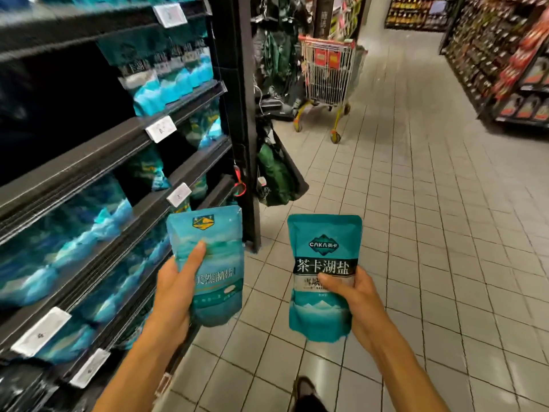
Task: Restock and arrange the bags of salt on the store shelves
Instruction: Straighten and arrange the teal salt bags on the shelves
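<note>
Holding: left hand (175, 289) grips a light blue salt bag (215, 263) upright.
Right hand (355, 295): grips a teal salt bag (323, 263) upright.
Shelves (98, 162): left of the left hand.

A shop: stocked shelves (124, 162) with price tags (160, 129), a trolley (328, 72).

Two upright teal salt bags, a pale-topped bag (212, 263) and a black-banded CAKA bag (323, 275), held side by side, apart.
</note>
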